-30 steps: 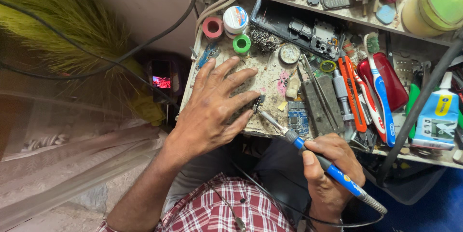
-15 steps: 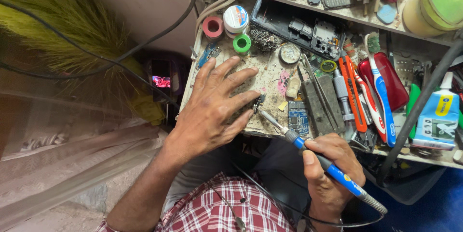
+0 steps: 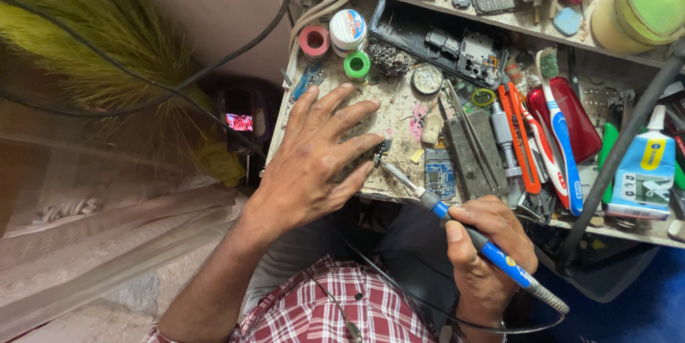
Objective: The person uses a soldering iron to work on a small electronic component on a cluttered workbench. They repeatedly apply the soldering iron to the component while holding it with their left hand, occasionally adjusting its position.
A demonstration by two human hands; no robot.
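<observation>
Your left hand (image 3: 314,165) lies spread flat at centre frame, fingertips pinning a small dark part (image 3: 382,150); your right hand (image 3: 485,250), lower right, grips a blue soldering iron (image 3: 464,232), tip touching it. Small round tins (image 3: 347,29) stand above on the grimy, cluttered workbench (image 3: 399,111).

Left hand (image 3: 314,161) lies flat, fingers spread; whatever sits beneath the palm is hidden. Small part (image 3: 382,149) at its fingertips, where the soldering iron (image 3: 471,236) tip meets it: too small to identify. Iron's cord, below the right hand (image 3: 485,257), runs off the bottom edge. Yellow-green jar (image 3: 638,4), far above the right hand, cut by the top-right corner.
</observation>
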